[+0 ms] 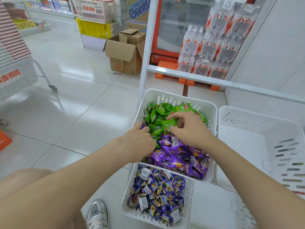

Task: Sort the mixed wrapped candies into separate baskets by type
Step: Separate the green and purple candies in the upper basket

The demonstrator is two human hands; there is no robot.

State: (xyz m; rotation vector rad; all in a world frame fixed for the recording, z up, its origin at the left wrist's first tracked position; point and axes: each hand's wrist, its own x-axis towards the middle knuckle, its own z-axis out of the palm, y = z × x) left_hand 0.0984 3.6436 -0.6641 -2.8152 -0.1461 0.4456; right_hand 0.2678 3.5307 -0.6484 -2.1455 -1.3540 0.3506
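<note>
The right hand [189,128] pinches a green candy packet [169,124], likely bound for the empty basket [257,116] at three o'clock. The left hand [140,141] digs into the mixed basket [166,94]; its grip is hidden.

Open cardboard box [125,52] near stacked bottle packs [212,47].

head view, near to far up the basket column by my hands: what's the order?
blue-wrapped candies → purple candies → green candies → white shelf rail → shrink-wrapped bottle packs
</note>
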